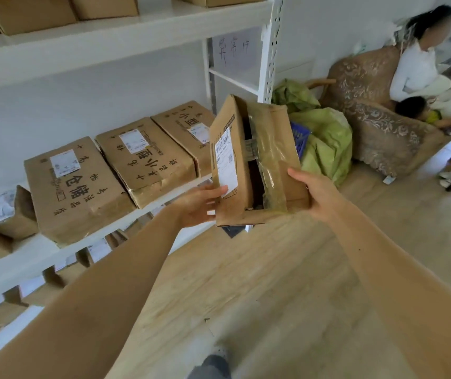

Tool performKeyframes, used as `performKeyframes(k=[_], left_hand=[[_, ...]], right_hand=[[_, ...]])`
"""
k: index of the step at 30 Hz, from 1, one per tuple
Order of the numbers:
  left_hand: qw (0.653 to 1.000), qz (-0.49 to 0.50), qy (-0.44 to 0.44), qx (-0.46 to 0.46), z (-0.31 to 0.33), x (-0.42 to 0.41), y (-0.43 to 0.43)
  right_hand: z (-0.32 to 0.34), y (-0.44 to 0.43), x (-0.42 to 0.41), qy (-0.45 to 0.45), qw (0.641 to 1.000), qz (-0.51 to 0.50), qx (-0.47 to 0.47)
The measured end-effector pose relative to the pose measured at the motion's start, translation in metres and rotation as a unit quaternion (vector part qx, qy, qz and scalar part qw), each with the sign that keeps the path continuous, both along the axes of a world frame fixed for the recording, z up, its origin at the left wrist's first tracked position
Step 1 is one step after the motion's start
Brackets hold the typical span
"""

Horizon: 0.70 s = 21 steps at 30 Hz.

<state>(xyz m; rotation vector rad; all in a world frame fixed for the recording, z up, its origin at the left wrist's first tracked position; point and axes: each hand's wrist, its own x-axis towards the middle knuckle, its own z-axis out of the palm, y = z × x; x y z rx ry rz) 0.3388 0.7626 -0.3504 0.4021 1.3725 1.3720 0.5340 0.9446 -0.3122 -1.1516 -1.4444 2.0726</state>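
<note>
Storeroom with white shelf (41, 255) and wooden floor (273, 283) | cardboard box (242, 173) is in the air just beside the shelf, tilted, taped side facing up | left hand (199, 203) grips its left side, thumb on label (225, 162) | right hand (314, 195) grips its right edge
</note>
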Motion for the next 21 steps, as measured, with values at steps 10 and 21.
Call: performKeyframes(k=[10, 21], left_hand=[[0.994, 0.041, -0.074, -0.069, -0.053, -0.006, 0.080], [0.977, 0.100, -0.158, -0.098, -0.084, -0.020, 0.210]], right_hand=[[-0.041, 0.086, -0.007, -0.069, 0.997, 0.039, 0.012], [-0.068, 0.226, -0.042, -0.118, 0.990, 0.080, -0.021]])
